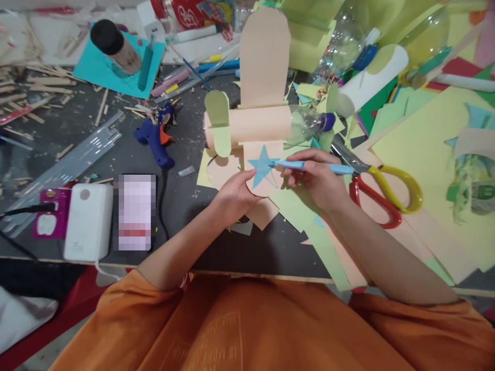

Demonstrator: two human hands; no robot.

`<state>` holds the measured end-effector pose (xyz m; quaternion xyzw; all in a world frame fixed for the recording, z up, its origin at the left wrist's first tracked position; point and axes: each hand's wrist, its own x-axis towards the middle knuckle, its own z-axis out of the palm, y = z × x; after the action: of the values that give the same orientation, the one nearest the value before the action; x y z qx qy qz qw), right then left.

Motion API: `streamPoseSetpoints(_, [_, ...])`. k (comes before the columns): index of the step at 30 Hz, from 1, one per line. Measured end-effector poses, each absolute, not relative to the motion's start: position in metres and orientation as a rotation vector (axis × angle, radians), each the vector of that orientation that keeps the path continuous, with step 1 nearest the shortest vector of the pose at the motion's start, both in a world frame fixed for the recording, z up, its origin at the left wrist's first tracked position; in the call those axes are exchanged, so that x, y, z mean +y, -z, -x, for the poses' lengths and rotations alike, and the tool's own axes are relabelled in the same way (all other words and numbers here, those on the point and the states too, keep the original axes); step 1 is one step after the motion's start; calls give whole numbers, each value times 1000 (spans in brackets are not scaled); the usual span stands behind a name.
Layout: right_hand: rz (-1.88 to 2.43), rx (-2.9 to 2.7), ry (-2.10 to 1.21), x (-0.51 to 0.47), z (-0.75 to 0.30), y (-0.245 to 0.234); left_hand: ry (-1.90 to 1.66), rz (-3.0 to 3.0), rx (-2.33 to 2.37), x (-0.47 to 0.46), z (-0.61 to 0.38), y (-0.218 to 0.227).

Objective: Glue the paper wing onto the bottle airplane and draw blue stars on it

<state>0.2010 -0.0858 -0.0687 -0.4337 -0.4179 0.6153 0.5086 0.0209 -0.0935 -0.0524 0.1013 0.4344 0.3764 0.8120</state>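
A paper craft (258,123) made of a plastic bottle wrapped in peach paper, with light green rounded flaps, lies on the dark table (185,154). My left hand (234,196) pinches the peach flap that carries a blue star (263,167). My right hand (315,180) is closed on a light blue pen (309,166), whose tip touches the star's right side.
Red and yellow scissors (381,190) lie right of my right hand. A blue glue gun (157,136), white charger (88,221), phone (136,211), wooden sticks (34,87) and a bottle with a black cap (114,46) sit left. Coloured paper sheets (425,144) cover the right.
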Motion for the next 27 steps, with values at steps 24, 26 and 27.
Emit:
streamPoseSetpoints(24, [1106, -1331, -1382, -68, -198, 79, -808, -249, 883, -94, -21, 61])
streamPoseSetpoints(26, [1104, -1341, -1384, -68, -197, 78, -810, -253, 892, -94, -21, 61])
streamPoseSetpoints(27, [1101, -1345, -1387, -68, -197, 77, -810, -258, 891, -94, -21, 60])
